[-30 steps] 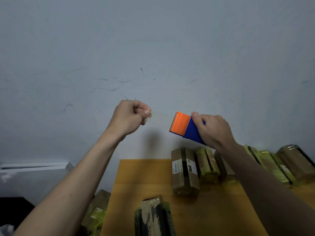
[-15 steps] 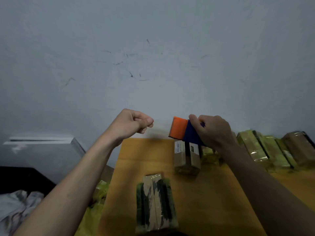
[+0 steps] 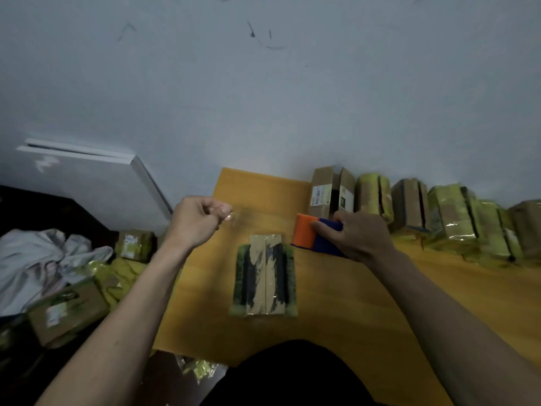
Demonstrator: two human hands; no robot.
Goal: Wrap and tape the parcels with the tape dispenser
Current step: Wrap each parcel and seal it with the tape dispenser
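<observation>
Glossy clear film covers the cardboard parcel [image 3: 265, 275] on my smooth matt table [image 3: 336, 303]; my dispenser [image 3: 310, 238] looks like matt plastic.

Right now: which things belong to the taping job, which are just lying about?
In the job:
- tape dispenser, gripped by right hand
- left hand, pinching something, likely the tape end
- parcel lying on the table

Lying about:
- row of parcels by the wall
- boxes left of the table
- cloth

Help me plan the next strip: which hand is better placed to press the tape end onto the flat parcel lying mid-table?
Left. The left hand pinches what looks like the clear tape end, above the flat brown-and-green parcel. The right hand grips the orange-and-blue tape dispenser.
</observation>
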